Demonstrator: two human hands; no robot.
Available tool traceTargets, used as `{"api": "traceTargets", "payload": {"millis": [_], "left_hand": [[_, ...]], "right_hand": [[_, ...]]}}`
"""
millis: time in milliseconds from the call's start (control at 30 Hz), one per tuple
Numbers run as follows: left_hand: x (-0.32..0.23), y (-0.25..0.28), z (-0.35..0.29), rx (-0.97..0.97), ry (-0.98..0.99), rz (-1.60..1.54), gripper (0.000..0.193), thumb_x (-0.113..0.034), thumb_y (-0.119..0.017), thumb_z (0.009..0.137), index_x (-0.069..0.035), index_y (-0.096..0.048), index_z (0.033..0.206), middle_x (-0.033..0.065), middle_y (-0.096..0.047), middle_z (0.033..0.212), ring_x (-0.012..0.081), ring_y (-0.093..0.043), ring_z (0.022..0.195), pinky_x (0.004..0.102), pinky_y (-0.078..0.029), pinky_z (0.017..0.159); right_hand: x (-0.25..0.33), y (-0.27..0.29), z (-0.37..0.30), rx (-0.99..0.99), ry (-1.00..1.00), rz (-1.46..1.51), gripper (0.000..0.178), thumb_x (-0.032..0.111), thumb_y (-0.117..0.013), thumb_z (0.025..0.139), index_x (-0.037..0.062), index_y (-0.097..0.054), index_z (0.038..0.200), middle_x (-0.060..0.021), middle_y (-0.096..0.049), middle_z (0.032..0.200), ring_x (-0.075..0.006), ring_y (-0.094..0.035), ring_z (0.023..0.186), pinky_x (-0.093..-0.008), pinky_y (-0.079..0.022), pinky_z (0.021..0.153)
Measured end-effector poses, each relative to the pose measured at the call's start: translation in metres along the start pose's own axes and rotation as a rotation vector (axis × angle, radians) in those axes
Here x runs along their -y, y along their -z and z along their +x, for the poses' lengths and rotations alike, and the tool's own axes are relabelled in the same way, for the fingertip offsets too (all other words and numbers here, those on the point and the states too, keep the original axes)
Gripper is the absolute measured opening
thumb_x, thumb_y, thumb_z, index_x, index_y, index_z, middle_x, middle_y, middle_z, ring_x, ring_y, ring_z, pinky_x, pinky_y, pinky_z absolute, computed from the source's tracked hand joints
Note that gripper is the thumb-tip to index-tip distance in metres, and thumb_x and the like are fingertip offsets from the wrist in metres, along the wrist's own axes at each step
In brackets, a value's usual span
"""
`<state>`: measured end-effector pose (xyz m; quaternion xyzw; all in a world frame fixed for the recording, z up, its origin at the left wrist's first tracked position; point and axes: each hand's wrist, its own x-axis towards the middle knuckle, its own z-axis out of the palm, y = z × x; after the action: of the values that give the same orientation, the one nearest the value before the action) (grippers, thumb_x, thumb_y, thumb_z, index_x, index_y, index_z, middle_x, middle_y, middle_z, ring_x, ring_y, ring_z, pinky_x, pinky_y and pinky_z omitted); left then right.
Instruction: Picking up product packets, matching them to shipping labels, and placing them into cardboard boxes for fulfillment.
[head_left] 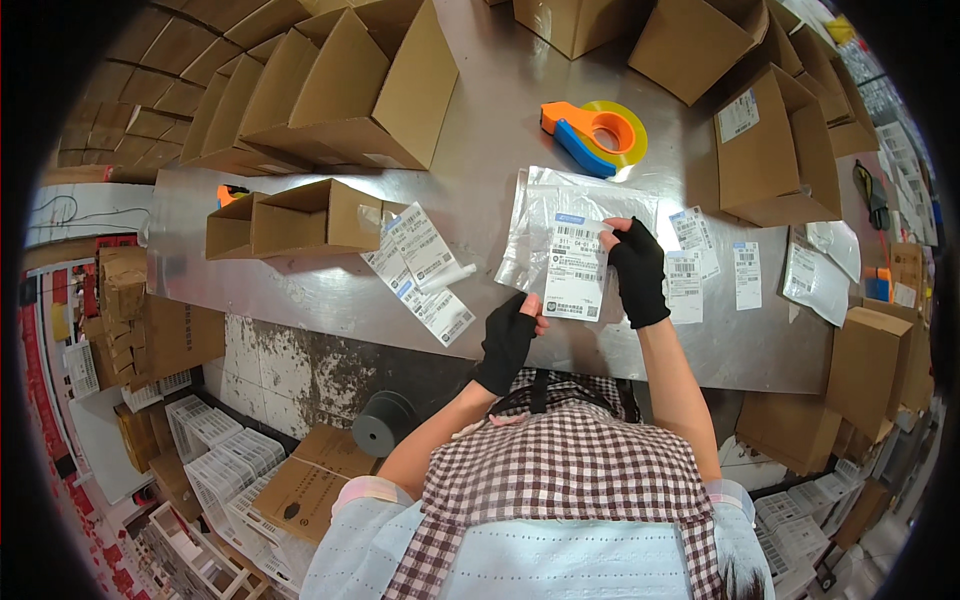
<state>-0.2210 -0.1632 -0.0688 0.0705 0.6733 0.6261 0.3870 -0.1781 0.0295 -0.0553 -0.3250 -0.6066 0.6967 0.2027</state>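
- The table (pixel 500 130), a long sheet of dull grey metal, runs across the middle of the view, with the person standing at its near edge in a checked apron.
- Open cardboard boxes (pixel 340 90) lie stacked on their sides at the far left of the table, and more boxes (pixel 775 150) crowd the far right corner; one small open box (pixel 300 215) sits alone near the left end.
- On the floor below the left side lie white plastic crates (pixel 215 450), flat cartons, and a dark roll (pixel 382 423) close by the table's front.
- A clear plastic mailer bag (pixel 560 205) lies flat on the table just ahead of the person, and an orange and blue tape dispenser (pixel 592 132) stands beyond it.
- A white shipping label (pixel 577 270) rests on the bag, held between the two hands.
- The right hand (pixel 638 270), in a black fingerless glove, has its fingers closed on the label's upper right corner.
- The left hand (pixel 508 338), gloved alike, pinches the label's lower left corner at the near edge of the bag.
- A strip of loose labels (pixel 420 265) lies to the left of the bag, and several more labels (pixel 715 265) lie just to the right of the right hand.
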Motion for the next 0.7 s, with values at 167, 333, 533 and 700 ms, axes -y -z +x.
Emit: {"api": "traceTargets", "payload": {"millis": [167, 333, 533, 700], "left_hand": [[0.023, 0.009, 0.004, -0.185, -0.056, 0.094, 0.033, -0.031, -0.042, 0.092, -0.003, -0.051, 0.078, 0.0019, -0.049, 0.061, 0.0098, -0.048, 0.057, 0.0237, -0.039, 0.054], [0.010, 0.007, 0.007, -0.419, -0.464, 0.492, 0.015, -0.016, -0.049, 0.086, -0.002, -0.050, 0.088, 0.0093, -0.052, 0.081, 0.0201, -0.052, 0.077, 0.0308, -0.040, 0.069], [-0.006, -0.013, 0.019, 0.124, -0.817, 1.051, 0.064, -0.023, -0.068, 0.068, -0.004, -0.042, 0.123, 0.0185, -0.035, 0.133, 0.0366, -0.030, 0.123, 0.0470, -0.025, 0.099], [0.022, -0.011, 0.022, 0.222, -0.841, 1.186, 0.072, -0.031, -0.072, 0.064, -0.008, -0.041, 0.124, 0.0187, -0.031, 0.135, 0.0382, -0.028, 0.124, 0.0520, -0.024, 0.098]], "right_hand": [[-0.009, -0.006, 0.013, 0.042, 0.048, -0.087, 0.017, 0.006, -0.058, 0.079, 0.0021, -0.058, 0.096, -0.0002, -0.057, 0.081, -0.0068, -0.051, 0.073, -0.0206, -0.041, 0.066], [-0.028, -0.007, 0.024, 0.007, 0.191, -0.223, 0.016, 0.005, -0.056, 0.079, 0.0012, -0.057, 0.095, -0.0032, -0.057, 0.081, -0.0092, -0.053, 0.073, -0.0233, -0.043, 0.067], [-0.028, -0.012, 0.024, -0.017, 0.298, -0.377, 0.017, 0.005, -0.056, 0.079, 0.0021, -0.057, 0.096, -0.0089, -0.058, 0.082, -0.0165, -0.056, 0.073, -0.0269, -0.044, 0.068], [-0.025, -0.014, 0.021, -0.028, 0.335, -0.707, 0.021, 0.009, -0.059, 0.077, 0.0051, -0.056, 0.097, -0.0129, -0.058, 0.091, -0.0269, -0.057, 0.079, -0.0325, -0.046, 0.070]]}}
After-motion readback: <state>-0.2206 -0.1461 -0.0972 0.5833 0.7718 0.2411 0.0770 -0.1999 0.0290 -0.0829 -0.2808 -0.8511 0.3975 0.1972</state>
